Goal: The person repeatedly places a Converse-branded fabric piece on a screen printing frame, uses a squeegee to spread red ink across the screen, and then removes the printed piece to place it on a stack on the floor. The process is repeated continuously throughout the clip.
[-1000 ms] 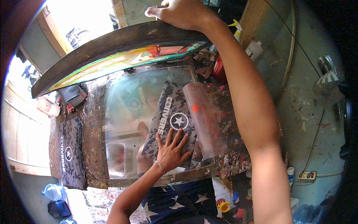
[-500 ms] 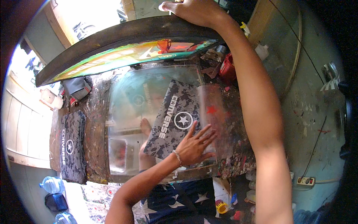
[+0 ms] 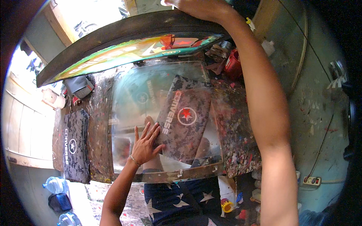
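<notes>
My left hand (image 3: 146,146) lies palm down with fingers spread on the glassy panel (image 3: 128,88) set in the worktable. Its fingertips touch the left edge of a grey camouflage fabric piece (image 3: 177,145) printed with white lettering and a circled star. A clear film (image 3: 205,107) with a red star covers the fabric, and that red star sits inside the white circle. At the top, my right hand (image 3: 201,8) grips the upper edge of a dark printing screen frame (image 3: 117,34), tilted up with its colourful mesh underside (image 3: 124,56) showing. Some right fingers are out of view.
A second camouflage piece (image 3: 76,145) lies at the table's left end. Behind it sits a grey box-like item (image 3: 80,87). A red container (image 3: 233,64) stands beyond the paint-crusted right side (image 3: 241,150). Water bottles (image 3: 55,184) are at lower left; a power socket (image 3: 312,181) is at right.
The clear film with the red star has come over from the right onto the fabric. My left hand has moved left, from the fabric's right side to its left edge. The right hand still holds the frame up.
</notes>
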